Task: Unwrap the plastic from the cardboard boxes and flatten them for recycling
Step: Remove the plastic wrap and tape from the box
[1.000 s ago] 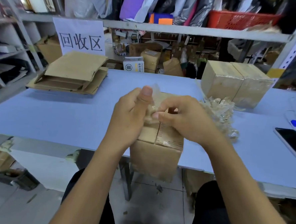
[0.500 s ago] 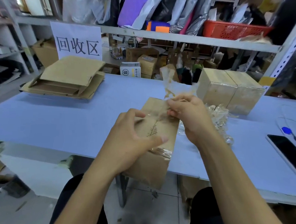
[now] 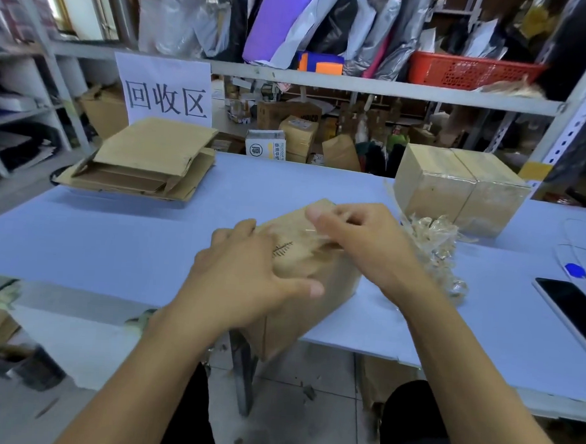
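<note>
Head cam: L hand (image 3: 247, 280) is gripping the cardboard box (image 3: 314, 291), which is overhanging the blue table's (image 3: 111, 245) near edge at centre. R hand (image 3: 358, 246) is pinching clear plastic wrap (image 3: 313, 235) on box top. Crumpled plastic (image 3: 434, 244) is lying at 3 o'clock; two wrapped boxes (image 3: 458, 190) at 1 o'clock; flattened cardboard (image 3: 144, 161) at 10 o'clock.

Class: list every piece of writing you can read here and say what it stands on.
"回收区": white paper sign on the shelf rail.
"厚": small white carton behind the table; its smaller print is blurred.
Brown carton: lettering partly hidden, unreadable.
Held cardboard box: black marks, not legible.
</note>
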